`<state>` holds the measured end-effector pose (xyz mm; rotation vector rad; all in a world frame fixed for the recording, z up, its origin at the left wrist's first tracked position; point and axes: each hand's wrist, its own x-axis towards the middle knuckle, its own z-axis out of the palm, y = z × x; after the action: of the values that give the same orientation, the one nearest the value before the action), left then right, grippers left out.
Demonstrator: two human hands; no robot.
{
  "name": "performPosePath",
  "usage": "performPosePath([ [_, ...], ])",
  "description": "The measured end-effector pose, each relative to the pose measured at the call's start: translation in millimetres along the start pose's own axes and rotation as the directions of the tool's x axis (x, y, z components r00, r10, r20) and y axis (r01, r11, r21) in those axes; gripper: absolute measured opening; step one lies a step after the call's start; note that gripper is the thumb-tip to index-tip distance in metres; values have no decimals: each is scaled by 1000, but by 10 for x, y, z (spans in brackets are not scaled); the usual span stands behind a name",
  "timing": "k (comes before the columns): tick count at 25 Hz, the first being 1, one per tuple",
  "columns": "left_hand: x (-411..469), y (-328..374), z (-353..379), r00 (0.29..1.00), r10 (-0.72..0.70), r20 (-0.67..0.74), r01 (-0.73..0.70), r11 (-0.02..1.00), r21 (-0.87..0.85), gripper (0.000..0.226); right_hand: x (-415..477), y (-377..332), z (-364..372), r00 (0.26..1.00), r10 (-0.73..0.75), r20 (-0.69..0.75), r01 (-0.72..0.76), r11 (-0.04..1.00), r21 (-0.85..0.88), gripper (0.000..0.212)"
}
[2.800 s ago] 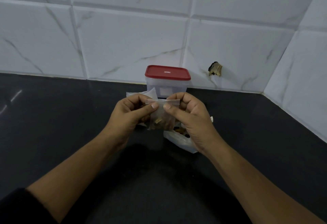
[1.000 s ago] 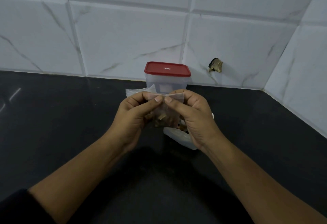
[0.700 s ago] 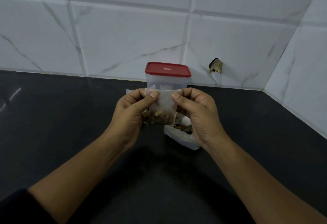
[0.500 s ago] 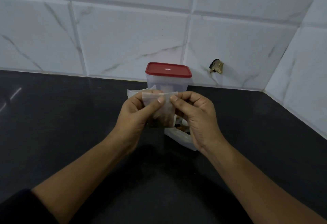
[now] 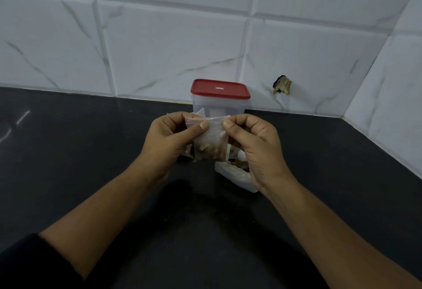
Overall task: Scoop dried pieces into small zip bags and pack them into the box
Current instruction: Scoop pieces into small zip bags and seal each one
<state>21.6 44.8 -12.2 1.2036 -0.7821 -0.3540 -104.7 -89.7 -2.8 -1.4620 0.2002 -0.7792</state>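
Note:
A small clear zip bag (image 5: 211, 140) with brown dried pieces in its bottom hangs above the black counter. My left hand (image 5: 169, 139) pinches its top strip at the left, my right hand (image 5: 253, 142) pinches it at the right, thumbs close together. Behind it stands a clear plastic box (image 5: 219, 103) with a red lid (image 5: 220, 89) on it. A larger white plastic bag (image 5: 237, 174) holding dried pieces and a white scoop lies on the counter, partly hidden under my right hand.
More small clear bags (image 5: 198, 113) lie behind my left hand beside the box. The tiled wall (image 5: 159, 44) runs along the back and turns forward at the right. A broken hole (image 5: 282, 85) marks the tile right of the box.
My thumbs have shifted along the bag's top strip, spreading apart and coming together again. The bag stays held up in front of the box, at nearly the same spot.

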Motion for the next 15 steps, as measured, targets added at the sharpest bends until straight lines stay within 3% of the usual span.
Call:
performPosePath([
  [6, 51, -13, -74, 998, 43, -43, -39, 995, 90, 4, 46, 45, -26, 998, 10, -68, -14, 999, -52, 10],
  [10, 74, 6, -140, 1000, 20, -6, -19, 996, 89, 7, 79, 109, -86, 996, 45, -83, -53, 993, -103, 8],
  [13, 102, -10, -208, 998, -63, -8, 63, 995, 74, 11, 93, 92, -190, 999, -37, -24, 27, 952, -306, 10],
  [15, 145, -19, -309, 992, -112, -56, 116, 989, 87, 11, 124, 20, -340, 991, -129, 28, 126, 857, -499, 6],
])
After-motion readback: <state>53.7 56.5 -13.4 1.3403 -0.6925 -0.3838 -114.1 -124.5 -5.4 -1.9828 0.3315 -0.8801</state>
